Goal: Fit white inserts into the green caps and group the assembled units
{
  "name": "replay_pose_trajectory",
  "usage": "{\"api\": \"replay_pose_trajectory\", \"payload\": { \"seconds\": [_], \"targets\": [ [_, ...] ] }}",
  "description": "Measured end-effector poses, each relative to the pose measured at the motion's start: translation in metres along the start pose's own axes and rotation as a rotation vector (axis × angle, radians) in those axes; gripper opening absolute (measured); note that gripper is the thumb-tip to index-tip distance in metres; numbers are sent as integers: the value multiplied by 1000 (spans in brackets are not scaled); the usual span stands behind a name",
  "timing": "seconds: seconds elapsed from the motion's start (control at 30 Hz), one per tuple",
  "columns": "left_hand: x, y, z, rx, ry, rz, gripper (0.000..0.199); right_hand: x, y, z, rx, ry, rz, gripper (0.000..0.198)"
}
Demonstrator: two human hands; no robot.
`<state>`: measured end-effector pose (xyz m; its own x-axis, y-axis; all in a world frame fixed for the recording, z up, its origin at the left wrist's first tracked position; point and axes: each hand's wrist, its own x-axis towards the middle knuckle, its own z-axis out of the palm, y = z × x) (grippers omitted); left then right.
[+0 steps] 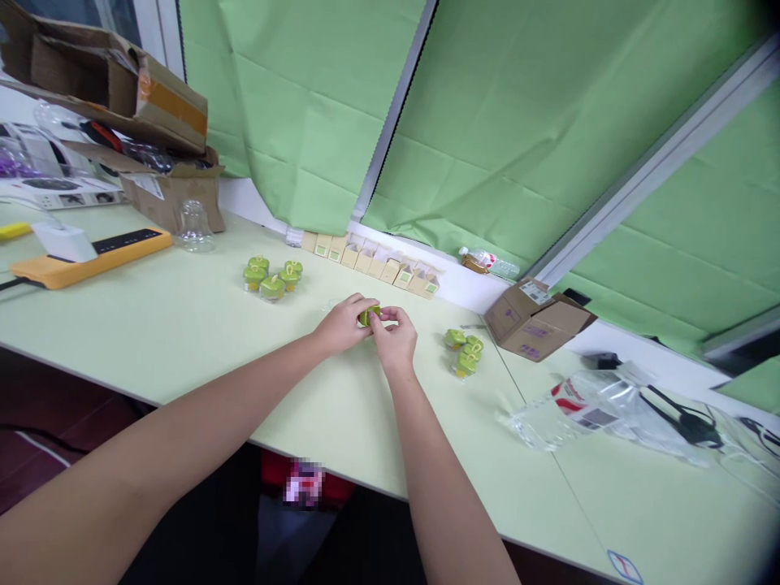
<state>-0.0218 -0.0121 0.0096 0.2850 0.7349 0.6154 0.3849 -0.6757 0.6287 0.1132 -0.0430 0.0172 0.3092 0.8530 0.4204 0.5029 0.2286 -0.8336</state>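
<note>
Above the middle of the table, a small green-topped container (369, 315) is held between both hands. My left hand (344, 325) closes round its left side, and the fingers and thumb of my right hand (396, 335) pinch its right side. The fingers cover most of it. To the left stand several similar small clear tubs with green lids (272, 287), each with a pale loop on top. Several more green-lidded tubs (465, 363) sit in a cluster right of my right hand.
Small tan boxes (366, 260) line the wall. A cardboard box (530, 319) and large plastic bottle (566, 409) lie right; a smaller bottle (491, 262) lies on the ledge. At left are an orange power strip (91, 258), clear plastic dome (195, 227) and stacked cartons (167, 195).
</note>
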Motion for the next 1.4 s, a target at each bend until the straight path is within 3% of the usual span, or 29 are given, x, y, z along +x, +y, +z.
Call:
{"api": "replay_pose_trajectory", "payload": {
  "seconds": [0.1,0.27,0.5,0.57,0.73,0.8,1.03,1.2,1.4],
  "targets": [
    [0,1,-1,-5,21,18,44,1,2,1,77,-6,60,45],
    [-1,4,-3,-27,-7,60,50,0,2,6,310,-209,147,39],
    [-3,11,-3,-141,-20,74,59,3,5,6,592,-202,293,38],
    [-1,10,-2,-261,-6,10,57,6,7,2,667,-240,334,37],
    [9,-1,2,-716,-25,-315,34,13,8,-4,818,-387,398,35],
    [11,-3,1,-786,-38,-373,30,14,7,-5,836,-412,406,34],
    [9,1,-5,-694,-21,-410,23,12,4,-4,851,-448,415,37],
    [11,-3,-5,-650,0,-492,26,11,6,1,782,-431,342,37],
    [11,-3,-4,-635,12,-483,26,10,6,1,735,-413,302,37]
  ]
}}
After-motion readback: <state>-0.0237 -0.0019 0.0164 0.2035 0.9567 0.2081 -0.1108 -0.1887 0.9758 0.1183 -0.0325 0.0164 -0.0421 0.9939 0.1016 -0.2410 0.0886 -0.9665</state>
